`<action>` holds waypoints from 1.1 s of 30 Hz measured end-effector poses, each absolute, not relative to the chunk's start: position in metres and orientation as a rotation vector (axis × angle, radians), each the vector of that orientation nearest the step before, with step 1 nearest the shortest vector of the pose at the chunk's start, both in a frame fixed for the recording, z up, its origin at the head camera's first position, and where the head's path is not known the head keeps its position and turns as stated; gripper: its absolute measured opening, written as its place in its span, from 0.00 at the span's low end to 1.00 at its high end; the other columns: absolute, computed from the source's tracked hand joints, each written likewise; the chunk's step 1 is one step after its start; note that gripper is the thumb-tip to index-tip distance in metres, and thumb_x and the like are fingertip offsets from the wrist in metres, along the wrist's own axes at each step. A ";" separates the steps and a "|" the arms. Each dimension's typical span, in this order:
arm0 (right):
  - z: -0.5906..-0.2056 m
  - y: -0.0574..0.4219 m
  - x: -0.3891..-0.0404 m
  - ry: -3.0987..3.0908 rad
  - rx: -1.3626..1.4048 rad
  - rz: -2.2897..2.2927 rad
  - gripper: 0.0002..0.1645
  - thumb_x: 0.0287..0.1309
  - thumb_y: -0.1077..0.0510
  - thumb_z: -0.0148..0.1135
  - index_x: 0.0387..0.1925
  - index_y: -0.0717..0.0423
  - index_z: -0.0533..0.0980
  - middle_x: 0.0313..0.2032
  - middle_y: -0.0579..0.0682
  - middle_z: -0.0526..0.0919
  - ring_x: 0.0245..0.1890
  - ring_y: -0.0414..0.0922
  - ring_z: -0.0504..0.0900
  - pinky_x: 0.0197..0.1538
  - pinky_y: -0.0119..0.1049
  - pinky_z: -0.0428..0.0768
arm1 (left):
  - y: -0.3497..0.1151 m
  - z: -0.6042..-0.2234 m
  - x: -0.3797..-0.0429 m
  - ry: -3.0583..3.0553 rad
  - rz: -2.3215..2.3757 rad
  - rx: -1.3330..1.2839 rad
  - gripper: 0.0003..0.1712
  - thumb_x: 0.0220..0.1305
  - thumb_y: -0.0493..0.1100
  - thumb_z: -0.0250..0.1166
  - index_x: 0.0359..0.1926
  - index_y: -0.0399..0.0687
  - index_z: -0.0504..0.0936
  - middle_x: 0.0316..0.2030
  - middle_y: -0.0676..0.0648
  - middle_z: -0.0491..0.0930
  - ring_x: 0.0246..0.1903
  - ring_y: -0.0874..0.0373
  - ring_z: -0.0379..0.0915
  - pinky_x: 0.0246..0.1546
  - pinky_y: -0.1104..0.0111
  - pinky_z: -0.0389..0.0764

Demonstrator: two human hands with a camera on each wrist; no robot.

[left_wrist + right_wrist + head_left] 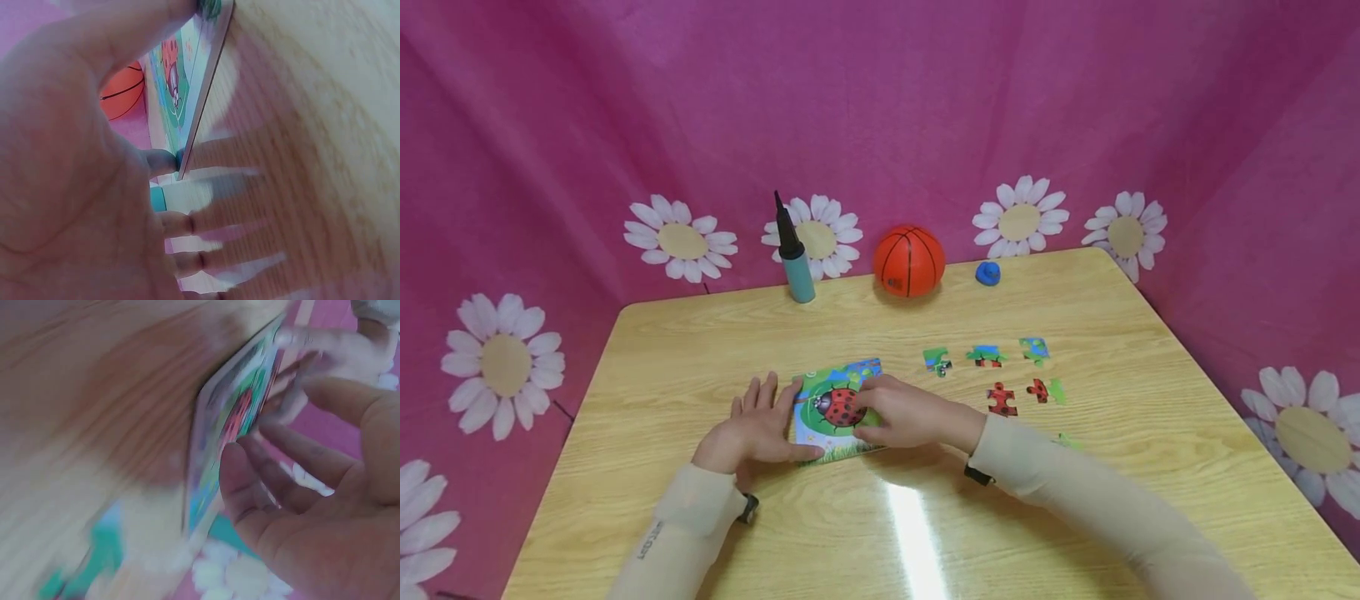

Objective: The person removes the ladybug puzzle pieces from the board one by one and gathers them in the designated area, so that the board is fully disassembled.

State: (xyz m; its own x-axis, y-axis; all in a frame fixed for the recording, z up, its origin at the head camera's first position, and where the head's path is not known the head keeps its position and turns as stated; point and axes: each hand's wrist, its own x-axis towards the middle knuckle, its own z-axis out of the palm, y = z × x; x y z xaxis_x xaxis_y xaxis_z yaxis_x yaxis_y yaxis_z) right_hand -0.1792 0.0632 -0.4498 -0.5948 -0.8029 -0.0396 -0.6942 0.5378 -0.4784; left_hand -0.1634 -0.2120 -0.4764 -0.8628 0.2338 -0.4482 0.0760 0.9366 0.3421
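Observation:
A puzzle board (814, 432) with a ladybug picture (837, 407) lies flat on the wooden table. My left hand (756, 429) has its fingers spread. Its thumb touches the board's near edge and its index finger the left edge; the left wrist view shows both against the board (195, 94). Over the board's right part is my right hand (913, 412), covering some of the picture. In the blurred right wrist view, the right hand's fingers (240, 481) are loosely bent above the board, and I see no piece between them.
To the right lie several loose puzzle pieces, among them a red one (1002, 398) and a blue-green one (1035, 348). Along the back stand a teal hand pump (800, 275), an orange ball (909, 262) and a small blue toy (988, 273). Behind hangs a pink flowered curtain (880, 108).

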 end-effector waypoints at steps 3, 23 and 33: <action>-0.452 0.042 -0.176 2.499 -1.276 -0.593 0.16 0.68 0.56 0.69 0.54 0.58 0.83 0.49 0.55 0.83 0.52 0.48 0.77 0.61 0.45 0.75 | -0.212 -0.476 -0.162 2.589 0.432 0.236 0.81 0.43 0.87 0.68 0.86 0.55 0.40 0.84 0.32 0.30 0.82 0.27 0.21 0.77 0.28 0.32; -0.459 -0.009 -0.182 2.382 -1.085 -0.706 0.31 0.60 0.57 0.77 0.63 0.62 0.80 0.55 0.55 0.88 0.55 0.50 0.84 0.62 0.42 0.82 | -0.204 -0.452 -0.158 2.558 0.458 0.279 0.74 0.55 0.75 0.73 0.85 0.43 0.43 0.81 0.23 0.31 0.79 0.19 0.20 0.72 0.21 0.34; -0.459 -0.005 -0.188 2.296 -0.861 -0.923 0.11 0.61 0.64 0.74 0.45 0.60 0.84 0.31 0.44 0.78 0.31 0.38 0.73 0.37 0.28 0.74 | -0.201 -0.449 -0.155 2.552 0.450 0.280 0.73 0.58 0.72 0.73 0.85 0.44 0.40 0.82 0.25 0.29 0.79 0.20 0.20 0.73 0.22 0.35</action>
